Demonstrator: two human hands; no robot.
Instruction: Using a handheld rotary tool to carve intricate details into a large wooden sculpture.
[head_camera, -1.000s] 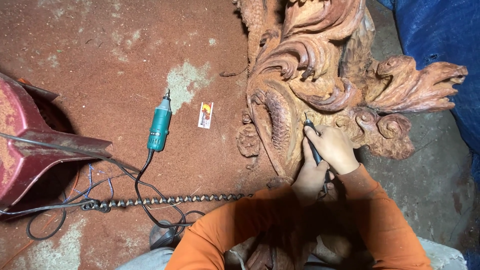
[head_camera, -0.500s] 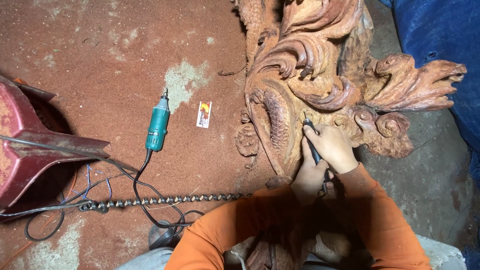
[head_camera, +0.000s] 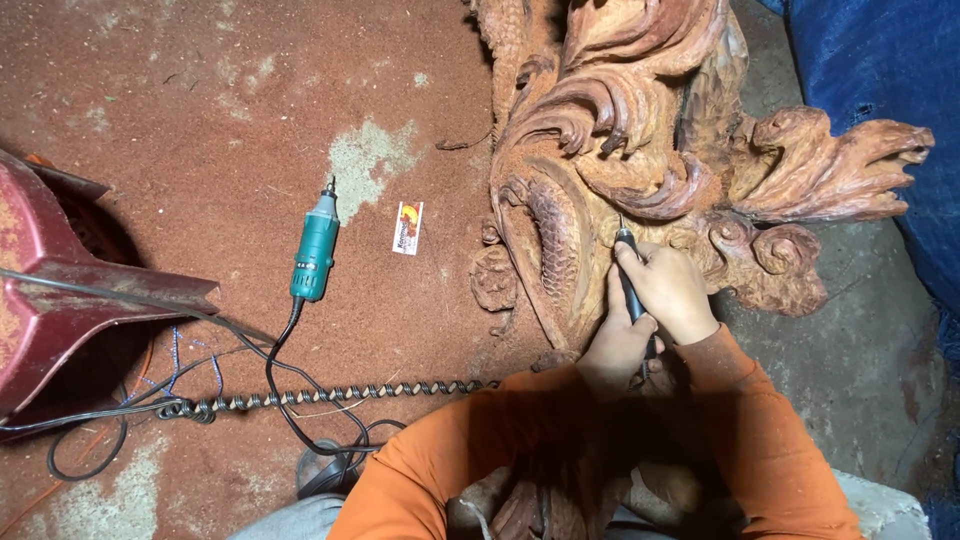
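I look down on the floor, reddish with sawdust and patched pale grey; the wood carving fills the upper right, a reddish-brown mass of curling scrolls and a scaled band, its long axis running from my lap up and away; a blue tarp lies along its right edge; a dented red metal piece sits at far left, with dark cables and a twisted spiral shaft trailing across the floor toward my orange sleeves; a teal rotary grinder lies apart on the floor, its bit pointing up and away; just right of it lies a small white rectangular packet with an orange and red mark, tilted slightly; my right hand has its grip pinched round a slim dark handpiece, whose tip points up onto the carving beside the scaled band; my left hand is curled round the handpiece's lower end, touching the right.
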